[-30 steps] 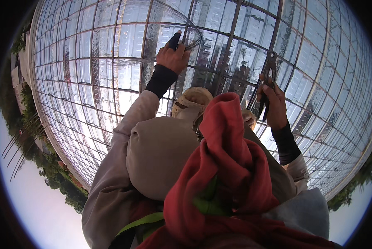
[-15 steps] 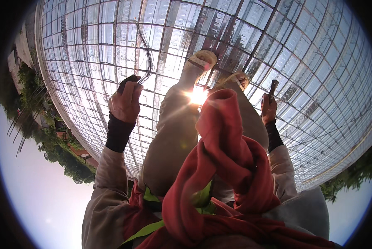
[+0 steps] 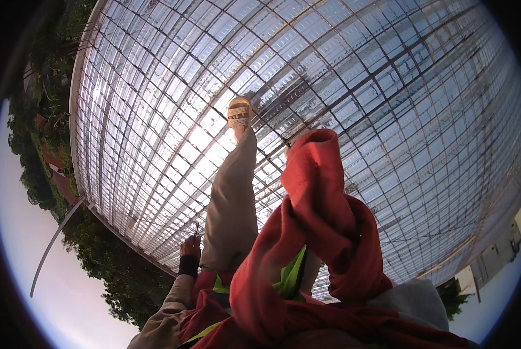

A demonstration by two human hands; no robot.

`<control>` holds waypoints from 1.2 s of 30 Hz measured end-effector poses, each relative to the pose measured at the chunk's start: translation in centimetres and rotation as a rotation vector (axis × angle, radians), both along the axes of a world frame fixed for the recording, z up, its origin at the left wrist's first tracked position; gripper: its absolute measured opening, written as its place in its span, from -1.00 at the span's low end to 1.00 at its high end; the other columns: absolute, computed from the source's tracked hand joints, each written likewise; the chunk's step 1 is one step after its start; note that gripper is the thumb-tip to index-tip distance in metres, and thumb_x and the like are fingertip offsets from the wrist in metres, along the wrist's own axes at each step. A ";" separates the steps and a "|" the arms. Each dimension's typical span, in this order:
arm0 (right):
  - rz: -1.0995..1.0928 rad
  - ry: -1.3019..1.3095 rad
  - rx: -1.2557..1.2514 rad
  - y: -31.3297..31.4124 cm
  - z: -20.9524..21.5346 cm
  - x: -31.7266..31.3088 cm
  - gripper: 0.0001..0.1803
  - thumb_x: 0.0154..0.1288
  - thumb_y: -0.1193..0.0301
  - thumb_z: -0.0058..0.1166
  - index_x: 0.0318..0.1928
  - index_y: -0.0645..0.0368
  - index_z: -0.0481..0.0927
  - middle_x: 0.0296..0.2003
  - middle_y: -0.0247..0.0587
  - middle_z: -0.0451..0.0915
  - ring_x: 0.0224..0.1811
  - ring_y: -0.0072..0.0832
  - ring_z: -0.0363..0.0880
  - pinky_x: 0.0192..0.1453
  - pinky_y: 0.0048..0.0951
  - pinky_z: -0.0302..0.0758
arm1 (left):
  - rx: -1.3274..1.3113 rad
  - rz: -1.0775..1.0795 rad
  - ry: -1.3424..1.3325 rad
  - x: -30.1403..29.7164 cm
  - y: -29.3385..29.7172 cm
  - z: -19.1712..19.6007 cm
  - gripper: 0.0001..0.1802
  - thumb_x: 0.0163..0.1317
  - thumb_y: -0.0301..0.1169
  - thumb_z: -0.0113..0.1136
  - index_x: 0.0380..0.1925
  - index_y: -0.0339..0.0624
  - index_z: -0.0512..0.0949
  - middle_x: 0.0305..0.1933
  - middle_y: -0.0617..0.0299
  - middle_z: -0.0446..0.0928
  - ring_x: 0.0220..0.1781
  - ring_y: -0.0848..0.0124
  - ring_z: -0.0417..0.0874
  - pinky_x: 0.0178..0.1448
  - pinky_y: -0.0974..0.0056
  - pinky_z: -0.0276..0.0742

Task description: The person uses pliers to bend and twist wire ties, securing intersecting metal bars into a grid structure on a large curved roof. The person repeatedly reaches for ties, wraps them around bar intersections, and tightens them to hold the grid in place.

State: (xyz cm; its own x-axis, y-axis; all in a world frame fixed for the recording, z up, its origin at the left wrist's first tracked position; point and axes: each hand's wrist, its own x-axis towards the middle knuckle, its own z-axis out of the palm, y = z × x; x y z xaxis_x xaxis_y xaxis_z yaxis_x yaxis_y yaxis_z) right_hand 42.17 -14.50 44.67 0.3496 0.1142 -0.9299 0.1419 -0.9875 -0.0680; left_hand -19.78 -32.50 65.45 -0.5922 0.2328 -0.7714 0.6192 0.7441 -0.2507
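Observation:
My left hand (image 3: 190, 247) hangs low beside my left thigh, small in view, with a dark band round its wrist. Its fingers are closed; a short piece of the thin dark wires (image 3: 197, 228) sticks up from them, and the remainder cannot be made out. My right hand is out of the picture. Under me a grid of steel bars (image 3: 353, 96) spreads over shiny ribbed metal sheets. My left foot, in a tan sandal (image 3: 239, 111), is set on it with the leg stretched forward. A red cloth (image 3: 315, 192) hangs in front of me and hides most of my right leg.
A raised edge (image 3: 73, 116) bounds the deck on the left, with trees (image 3: 106, 262) and roofs beyond it. A pale curved pole (image 3: 54, 238) juts out past that edge. Pale buildings (image 3: 496, 253) stand beyond the right side. Sun glare whitens the sheets around my left foot.
My left hand has dropped back beside my thigh. My right hand, with a dark-handled tool, has left the picture. My left leg now reaches farther forward, and the view has turned over the deck.

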 end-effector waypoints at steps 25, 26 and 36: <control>0.609 0.151 -0.026 11.5 4.0 -55.5 -0.77 0.49 0.27 0.01 -0.25 0.12 0.61 -0.44 -0.30 0.56 -0.44 -0.43 0.56 -0.41 -0.32 0.45 | 0.349 0.669 -0.052 -37.4 -4.8 -7.5 -0.54 0.45 -0.01 0.10 -0.32 -0.22 0.64 -0.21 -0.12 0.71 -0.11 -0.17 0.71 -0.03 -0.15 0.57; 0.632 0.147 -0.020 12.9 4.0 -56.9 -0.77 0.49 0.26 0.01 -0.24 0.12 0.61 -0.43 -0.28 0.58 -0.42 -0.42 0.58 -0.39 -0.31 0.46 | 0.384 0.662 -0.021 -38.4 -4.3 -7.4 -0.55 0.45 -0.01 0.11 -0.32 -0.21 0.64 -0.20 -0.13 0.71 -0.10 -0.18 0.71 -0.03 -0.15 0.57; 1.240 0.146 -0.090 22.7 0.6 -56.7 -0.70 0.52 0.21 -0.02 -0.14 0.14 0.67 -0.26 -0.13 0.72 -0.21 -0.28 0.74 -0.20 -0.20 0.63 | 0.177 0.775 -0.284 -39.6 2.7 -5.4 -0.56 0.40 0.05 0.09 -0.22 -0.08 0.70 -0.15 -0.16 0.71 -0.02 -0.22 0.69 0.03 -0.19 0.59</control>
State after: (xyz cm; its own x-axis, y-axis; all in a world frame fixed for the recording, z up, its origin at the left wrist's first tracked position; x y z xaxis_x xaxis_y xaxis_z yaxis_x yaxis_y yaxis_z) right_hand -14.54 8.16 45.22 -0.0551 0.2266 -0.9724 0.9752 -0.1967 -0.1011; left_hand -59.36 -29.80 60.10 -0.4232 -0.0284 -0.9056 -0.0612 0.9981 -0.0027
